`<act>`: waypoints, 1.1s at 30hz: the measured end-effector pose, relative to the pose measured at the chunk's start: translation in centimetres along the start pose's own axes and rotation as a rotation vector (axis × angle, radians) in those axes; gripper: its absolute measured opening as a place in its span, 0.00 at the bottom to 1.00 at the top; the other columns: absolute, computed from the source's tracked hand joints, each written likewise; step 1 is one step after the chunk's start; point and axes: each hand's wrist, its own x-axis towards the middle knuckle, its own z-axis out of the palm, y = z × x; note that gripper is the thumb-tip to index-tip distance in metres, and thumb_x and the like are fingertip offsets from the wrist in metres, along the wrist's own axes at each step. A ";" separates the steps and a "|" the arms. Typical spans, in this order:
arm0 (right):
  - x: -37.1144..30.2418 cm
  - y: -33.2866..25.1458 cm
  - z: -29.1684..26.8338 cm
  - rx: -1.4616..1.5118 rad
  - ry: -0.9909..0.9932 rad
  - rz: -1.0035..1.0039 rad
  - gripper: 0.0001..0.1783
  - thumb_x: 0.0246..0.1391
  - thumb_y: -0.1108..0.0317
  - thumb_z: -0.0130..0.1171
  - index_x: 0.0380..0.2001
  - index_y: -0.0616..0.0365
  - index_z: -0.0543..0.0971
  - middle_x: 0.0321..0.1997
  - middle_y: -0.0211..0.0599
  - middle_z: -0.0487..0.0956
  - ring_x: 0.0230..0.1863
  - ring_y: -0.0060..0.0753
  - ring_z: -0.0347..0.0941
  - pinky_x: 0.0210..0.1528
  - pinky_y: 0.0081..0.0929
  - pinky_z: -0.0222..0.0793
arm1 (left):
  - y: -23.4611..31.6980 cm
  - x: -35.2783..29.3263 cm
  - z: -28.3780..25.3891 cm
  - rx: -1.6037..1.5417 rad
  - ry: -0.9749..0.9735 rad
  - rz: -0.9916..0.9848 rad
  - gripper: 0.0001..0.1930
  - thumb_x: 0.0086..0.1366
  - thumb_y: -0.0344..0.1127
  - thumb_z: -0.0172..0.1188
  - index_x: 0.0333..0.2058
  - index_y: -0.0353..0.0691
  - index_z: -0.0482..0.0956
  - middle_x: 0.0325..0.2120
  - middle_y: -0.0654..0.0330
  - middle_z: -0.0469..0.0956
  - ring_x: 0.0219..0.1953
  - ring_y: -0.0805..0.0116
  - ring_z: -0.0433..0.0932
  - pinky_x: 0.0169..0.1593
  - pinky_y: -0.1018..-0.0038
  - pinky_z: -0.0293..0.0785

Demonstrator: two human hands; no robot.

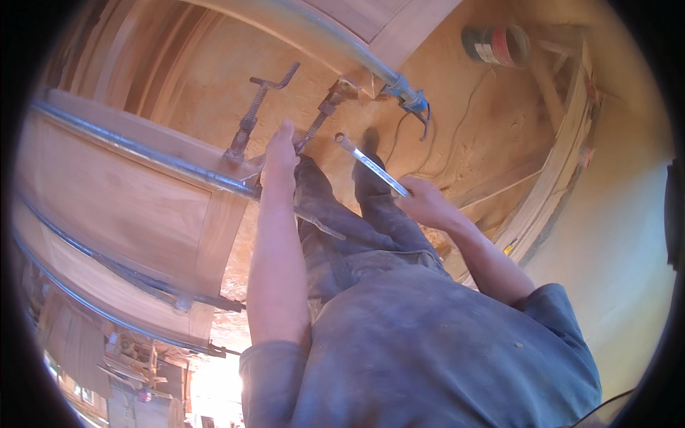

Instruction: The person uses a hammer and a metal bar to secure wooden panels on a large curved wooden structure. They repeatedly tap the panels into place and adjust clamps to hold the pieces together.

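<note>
My left hand is closed at the near end of a pipe clamp's screw, where its handle is mostly hidden by my fingers. My right hand grips a shiny metal wrench by one end. The wrench's round, ring-like end points up and left toward the clamp, apart from it. A second clamp screw with a bent crank handle stands left of my left hand, at the edge of a wooden panel door. A steel pipe runs along that door.
Another panel with a blue-ended pipe clamp lies ahead. A dark green bucket and a cord are on the dusty floor. Timber framing stands along the right wall. More clamp bars cross the lower left.
</note>
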 end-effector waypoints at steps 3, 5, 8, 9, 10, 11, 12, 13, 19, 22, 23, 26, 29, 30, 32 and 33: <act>-4.4 -5.2 -3.6 -0.305 0.085 -0.287 0.09 0.59 0.67 0.59 0.38 0.62 0.78 0.37 0.53 0.78 0.42 0.61 0.78 0.42 0.50 0.71 | -3.1 2.9 -0.3 -0.115 0.050 0.211 0.36 0.74 0.57 0.55 0.69 0.35 0.67 0.59 0.50 0.77 0.56 0.63 0.77 0.59 0.65 0.71; -4.0 -7.5 -4.2 -0.562 0.311 -0.537 0.07 0.59 0.70 0.57 0.38 0.62 0.78 0.37 0.52 0.78 0.40 0.60 0.78 0.42 0.51 0.73 | -2.9 3.5 0.1 -0.039 0.003 0.214 0.34 0.74 0.57 0.54 0.66 0.35 0.72 0.59 0.48 0.77 0.59 0.61 0.76 0.62 0.67 0.69; -2.3 -13.7 -5.4 -0.898 0.310 -0.699 0.14 0.59 0.71 0.59 0.48 0.57 0.76 0.38 0.49 0.79 0.43 0.59 0.78 0.44 0.51 0.73 | -2.5 2.0 0.6 0.323 0.159 0.260 0.35 0.75 0.56 0.51 0.65 0.30 0.70 0.58 0.44 0.77 0.61 0.57 0.76 0.62 0.64 0.70; -1.6 -16.0 -5.8 -0.996 0.256 -0.709 0.18 0.58 0.70 0.60 0.53 0.55 0.74 0.39 0.49 0.80 0.45 0.59 0.78 0.45 0.52 0.73 | -2.5 1.2 1.2 0.492 0.246 0.278 0.36 0.76 0.56 0.50 0.66 0.26 0.69 0.57 0.42 0.78 0.61 0.56 0.76 0.61 0.62 0.71; -0.6 -18.3 -5.8 -1.088 0.206 -0.710 0.14 0.58 0.71 0.58 0.48 0.58 0.77 0.38 0.50 0.81 0.44 0.58 0.79 0.44 0.51 0.75 | -2.9 0.6 1.4 0.396 0.283 0.315 0.36 0.76 0.55 0.50 0.67 0.27 0.68 0.55 0.42 0.79 0.60 0.55 0.77 0.61 0.62 0.71; 0.4 -20.6 -5.6 -1.179 0.156 -0.705 0.12 0.58 0.72 0.57 0.44 0.60 0.80 0.37 0.51 0.82 0.43 0.57 0.81 0.43 0.50 0.77 | -3.4 -0.2 1.7 0.300 0.317 0.351 0.35 0.76 0.54 0.51 0.67 0.28 0.67 0.53 0.43 0.80 0.59 0.55 0.77 0.60 0.62 0.72; 1.2 -22.7 -5.3 -1.269 0.113 -0.694 0.11 0.58 0.72 0.56 0.40 0.62 0.84 0.35 0.52 0.83 0.42 0.56 0.83 0.42 0.49 0.78 | -3.7 -1.0 2.4 0.205 0.346 0.391 0.35 0.76 0.54 0.51 0.68 0.28 0.65 0.51 0.43 0.81 0.58 0.55 0.78 0.60 0.63 0.72; 2.0 -25.2 -4.8 -1.368 0.032 -0.622 0.10 0.57 0.73 0.56 0.38 0.62 0.85 0.36 0.52 0.84 0.44 0.56 0.83 0.42 0.49 0.79 | -3.6 -2.1 3.2 -0.132 0.299 0.239 0.36 0.75 0.54 0.52 0.69 0.29 0.64 0.54 0.42 0.79 0.61 0.53 0.76 0.61 0.62 0.70; 7.5 -34.5 1.7 -2.013 -0.205 -0.402 0.10 0.51 0.75 0.59 0.36 0.60 0.86 0.42 0.47 0.86 0.45 0.53 0.82 0.41 0.47 0.79 | -2.7 -4.7 4.2 -1.405 0.170 -0.235 0.38 0.77 0.51 0.49 0.75 0.34 0.50 0.75 0.42 0.51 0.77 0.46 0.50 0.76 0.60 0.49; 9.4 -36.9 5.2 -2.049 -0.288 -0.279 0.15 0.49 0.77 0.56 0.38 0.58 0.87 0.43 0.44 0.86 0.45 0.52 0.83 0.41 0.47 0.80 | -4.4 -2.9 5.5 -1.595 0.127 -0.186 0.36 0.79 0.50 0.46 0.74 0.34 0.49 0.75 0.47 0.53 0.79 0.51 0.46 0.79 0.59 0.41; 10.3 -37.1 5.9 -2.081 -0.289 -0.313 0.15 0.50 0.77 0.56 0.38 0.58 0.87 0.43 0.44 0.86 0.46 0.52 0.83 0.42 0.47 0.80 | -4.5 -2.5 5.7 -1.647 0.099 -0.161 0.35 0.79 0.50 0.45 0.74 0.34 0.50 0.75 0.48 0.53 0.79 0.52 0.46 0.79 0.58 0.41; 12.9 -36.8 7.6 -2.138 -0.300 -0.389 0.16 0.49 0.77 0.57 0.39 0.55 0.87 0.43 0.41 0.87 0.45 0.51 0.83 0.40 0.48 0.79 | -4.3 -1.1 6.7 -1.782 0.138 -0.277 0.25 0.81 0.44 0.41 0.67 0.33 0.61 0.66 0.52 0.66 0.70 0.54 0.65 0.74 0.57 0.56; 14.5 -36.6 8.7 -2.135 -0.322 -0.403 0.19 0.46 0.76 0.60 0.43 0.51 0.87 0.42 0.40 0.87 0.43 0.51 0.82 0.38 0.50 0.78 | -6.4 1.1 8.3 -1.706 0.107 -0.254 0.20 0.81 0.39 0.44 0.62 0.33 0.69 0.55 0.54 0.76 0.58 0.57 0.76 0.67 0.57 0.66; 14.5 -36.8 8.9 -2.136 -0.321 -0.396 0.19 0.47 0.76 0.60 0.43 0.50 0.86 0.43 0.40 0.87 0.44 0.51 0.82 0.39 0.50 0.78 | -7.4 2.0 9.2 -1.643 0.085 -0.221 0.18 0.80 0.37 0.45 0.60 0.32 0.71 0.52 0.55 0.78 0.54 0.59 0.79 0.64 0.58 0.69; 13.9 -37.1 9.7 -2.160 -0.317 -0.412 0.15 0.50 0.75 0.59 0.41 0.52 0.86 0.41 0.41 0.87 0.44 0.52 0.83 0.40 0.49 0.79 | -8.6 3.8 10.7 -1.615 0.133 -0.128 0.16 0.78 0.34 0.51 0.57 0.29 0.75 0.46 0.56 0.81 0.49 0.63 0.80 0.58 0.62 0.73; 13.4 -37.3 10.2 -2.181 -0.312 -0.435 0.13 0.51 0.74 0.58 0.38 0.54 0.87 0.38 0.43 0.87 0.43 0.53 0.83 0.40 0.48 0.80 | -9.1 4.6 11.2 -1.603 0.165 -0.081 0.15 0.76 0.32 0.54 0.55 0.28 0.78 0.44 0.57 0.82 0.46 0.66 0.81 0.56 0.65 0.74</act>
